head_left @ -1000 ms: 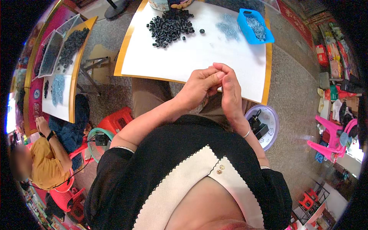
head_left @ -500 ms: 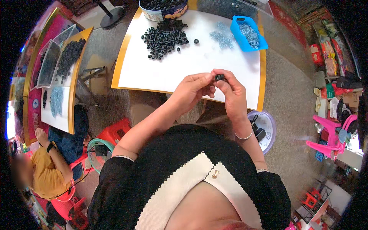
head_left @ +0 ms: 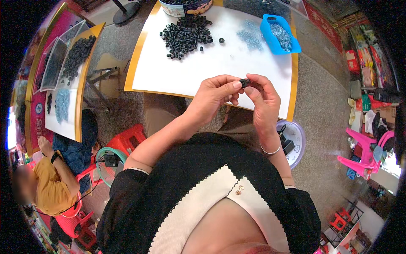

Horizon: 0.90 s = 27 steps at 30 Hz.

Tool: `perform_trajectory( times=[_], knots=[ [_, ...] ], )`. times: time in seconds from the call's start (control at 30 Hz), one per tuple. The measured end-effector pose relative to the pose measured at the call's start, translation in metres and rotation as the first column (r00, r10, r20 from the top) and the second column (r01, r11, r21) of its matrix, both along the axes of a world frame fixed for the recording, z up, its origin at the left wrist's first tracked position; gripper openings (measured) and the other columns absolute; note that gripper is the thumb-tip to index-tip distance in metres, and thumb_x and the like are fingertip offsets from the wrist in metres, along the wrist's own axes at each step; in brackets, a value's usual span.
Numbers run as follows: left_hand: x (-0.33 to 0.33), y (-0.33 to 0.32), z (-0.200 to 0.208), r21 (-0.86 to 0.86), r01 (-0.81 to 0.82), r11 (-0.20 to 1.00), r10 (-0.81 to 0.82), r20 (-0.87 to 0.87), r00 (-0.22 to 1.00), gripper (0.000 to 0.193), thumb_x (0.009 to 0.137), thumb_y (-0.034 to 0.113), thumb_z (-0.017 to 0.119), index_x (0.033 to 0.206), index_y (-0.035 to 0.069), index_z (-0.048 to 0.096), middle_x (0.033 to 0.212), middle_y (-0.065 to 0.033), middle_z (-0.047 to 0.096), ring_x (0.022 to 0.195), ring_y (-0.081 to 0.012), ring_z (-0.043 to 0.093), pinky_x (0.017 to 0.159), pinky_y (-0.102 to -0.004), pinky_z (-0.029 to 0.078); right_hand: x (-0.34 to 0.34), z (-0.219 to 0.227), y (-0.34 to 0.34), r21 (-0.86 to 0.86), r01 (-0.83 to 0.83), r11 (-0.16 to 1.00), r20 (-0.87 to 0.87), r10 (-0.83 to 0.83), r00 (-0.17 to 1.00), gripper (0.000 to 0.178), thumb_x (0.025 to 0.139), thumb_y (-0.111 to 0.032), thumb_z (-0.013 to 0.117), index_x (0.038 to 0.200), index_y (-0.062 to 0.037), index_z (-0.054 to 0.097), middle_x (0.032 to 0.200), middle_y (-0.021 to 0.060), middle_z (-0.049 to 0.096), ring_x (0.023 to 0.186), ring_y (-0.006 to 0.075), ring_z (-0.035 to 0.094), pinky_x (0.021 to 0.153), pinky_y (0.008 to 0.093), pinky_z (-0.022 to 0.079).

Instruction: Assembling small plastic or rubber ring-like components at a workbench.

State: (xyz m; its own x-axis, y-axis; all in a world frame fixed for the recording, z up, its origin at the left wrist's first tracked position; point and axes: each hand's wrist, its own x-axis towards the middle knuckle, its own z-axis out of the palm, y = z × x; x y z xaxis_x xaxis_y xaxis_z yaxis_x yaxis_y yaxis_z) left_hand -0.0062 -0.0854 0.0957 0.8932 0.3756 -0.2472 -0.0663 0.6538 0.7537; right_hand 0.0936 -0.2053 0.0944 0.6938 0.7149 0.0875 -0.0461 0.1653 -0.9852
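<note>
A small black part [head_left: 243, 83] is held between fingertips of left grip [head_left: 215, 91] and right grip [head_left: 265, 102], black pieces [head_left: 184, 40] being heaped forward-left, blue tray [head_left: 265, 31] placed forward-right of both.

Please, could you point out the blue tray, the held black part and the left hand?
Blue tray [head_left: 295, 46], head view: lower right corner.
Held black part [head_left: 243, 83], head view: visible middle.
Left hand [head_left: 212, 92], head view: thumb base.

The small held part [head_left: 243, 83] looks like black plastic, as do the matt pieces [head_left: 186, 39] piled far left. The surface [head_left: 169, 74] has a smooth white top. Far right, the blue tray [head_left: 266, 33] is smooth, slightly glossy plastic; the far tin [head_left: 177, 10] looks like glossy printed metal. Near right, the bracelet [head_left: 270, 153] is shiny metal.
</note>
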Motion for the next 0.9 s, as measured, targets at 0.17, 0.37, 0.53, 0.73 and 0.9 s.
perform_trajectory(
  times=[0.17,0.37,0.53,0.73,0.9],
  knots=[
    [-0.003,-0.002,0.002,-0.060,0.039,0.997,-0.038,0.016,0.999,0.019,0.090,0.017,0.060,0.095,-0.001,0.062,0.082,-0.0057,0.064,0.069,-0.0091,0.056,0.062,-0.0230,0.048,-0.002,0.002,-0.002,0.029,-0.008,1.000,0.045,0.007,0.999,0.020,0.085,0.000,0.061,0.105,0.0003,0.060,0.099,0.0020,0.059,0.092,0.0110,0.057,0.083,0.0235,0.046],
    [-0.008,-0.006,0.008,-0.026,0.041,0.999,-0.041,-0.026,0.999,0.018,0.090,0.017,0.060,0.094,-0.001,0.063,0.081,-0.0048,0.063,0.068,-0.0092,0.055,0.062,-0.0226,0.047,-0.002,0.003,-0.004,0.036,-0.017,0.999,0.012,0.016,1.000,0.020,0.085,-0.004,0.062,0.105,0.0004,0.060,0.094,0.0020,0.062,0.088,0.0105,0.058,0.080,0.0232,0.046],
    [-0.010,-0.011,0.010,0.160,-0.029,0.987,0.032,-0.013,0.999,0.017,0.089,0.015,0.060,0.093,-0.001,0.063,0.081,-0.0042,0.064,0.068,-0.0081,0.054,0.062,-0.0228,0.047,-0.006,0.005,-0.004,0.098,-0.046,0.994,-0.076,0.054,0.996,0.021,0.086,-0.005,0.061,0.106,0.0004,0.060,0.091,0.0034,0.063,0.085,0.0110,0.059,0.080,0.0233,0.047],
    [-0.012,-0.013,0.010,0.165,-0.034,0.986,0.035,-0.006,0.999,0.018,0.089,0.016,0.060,0.093,-0.002,0.064,0.080,-0.0040,0.064,0.069,-0.0079,0.054,0.062,-0.0231,0.048,-0.008,0.005,-0.006,0.117,-0.045,0.992,-0.082,0.055,0.995,0.020,0.086,-0.004,0.060,0.106,0.0011,0.060,0.091,0.0032,0.063,0.084,0.0104,0.059,0.079,0.0231,0.047],
    [-0.011,-0.015,0.013,0.166,-0.015,0.986,0.027,-0.070,0.997,0.022,0.090,0.019,0.059,0.096,-0.002,0.064,0.078,-0.0032,0.063,0.069,-0.0078,0.054,0.063,-0.0223,0.047,-0.009,0.000,-0.006,-0.076,0.208,0.975,0.655,-0.109,0.748,0.024,0.079,0.000,0.062,0.103,-0.0048,0.062,0.095,0.0065,0.059,0.091,0.0204,0.056,0.082,0.0302,0.045]
  ],
)
